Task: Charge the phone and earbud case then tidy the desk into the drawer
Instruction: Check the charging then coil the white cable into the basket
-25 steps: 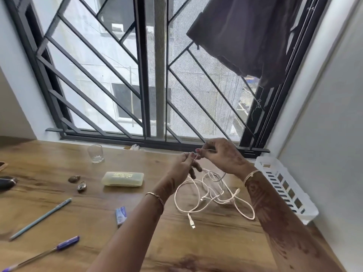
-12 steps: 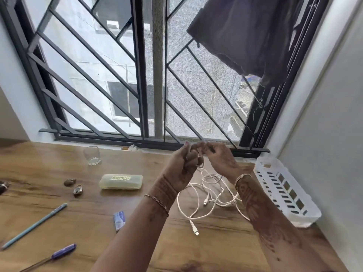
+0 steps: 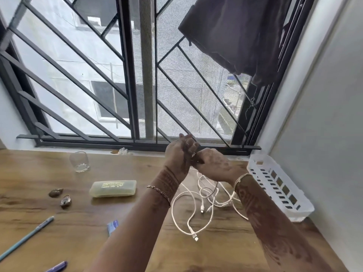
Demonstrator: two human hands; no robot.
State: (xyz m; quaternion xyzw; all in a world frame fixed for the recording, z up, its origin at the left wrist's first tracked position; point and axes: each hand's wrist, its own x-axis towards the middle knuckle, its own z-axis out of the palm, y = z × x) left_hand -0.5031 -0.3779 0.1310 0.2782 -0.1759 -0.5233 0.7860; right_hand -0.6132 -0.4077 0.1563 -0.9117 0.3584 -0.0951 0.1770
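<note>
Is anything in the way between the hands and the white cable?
No. Both the left hand and right hand are already up on the cable, pinching one end together above the desk. The rest hangs in loose loops onto the wood, with nothing lying over it.

Two hands, the left hand (image 3: 177, 154) and the right hand (image 3: 213, 163), are over one wooden table (image 3: 59, 232). On it: one tangle of white cables (image 3: 196, 209), whose number of cables cannot be told; one glass (image 3: 79, 161); one yellowish case (image 3: 113, 188); two pens (image 3: 27, 237) (image 3: 58, 266); two small brown objects (image 3: 56, 192) (image 3: 66, 201); one blue packet (image 3: 112, 227); one white basket (image 3: 279, 185).
</note>
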